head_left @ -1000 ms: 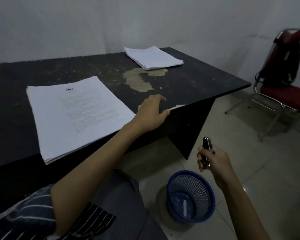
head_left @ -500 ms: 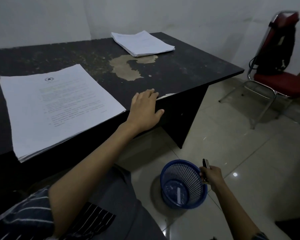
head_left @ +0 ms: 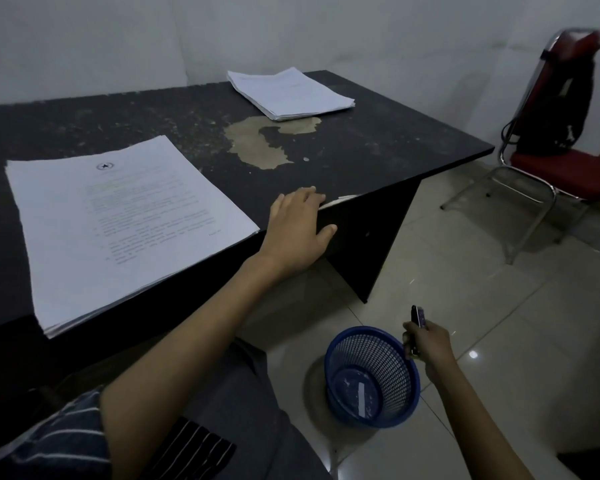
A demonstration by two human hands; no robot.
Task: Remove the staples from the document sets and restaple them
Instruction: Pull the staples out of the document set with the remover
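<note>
The nearer stack of stapled documents (head_left: 129,220) lies flat on the dark table (head_left: 361,150), letterhead at the far end, so its long axis runs away from the seated person, slightly skewed. Just beside its right corner, the left hand (head_left: 297,230) rests palm down on the table's front edge, fingers straight and thumb over the lip, holding nothing. It is plainly the nearer hand to the paper. A second stack of papers (head_left: 291,93) sits well apart at the far edge. The right hand (head_left: 430,344) is low and off the table, curled around a small dark stapling tool (head_left: 417,323) at the rim of a blue mesh wastebasket (head_left: 392,362). Whether it is a remover or a stapler cannot be told. The tool would have to travel up and leftward to reach the documents.
</note>
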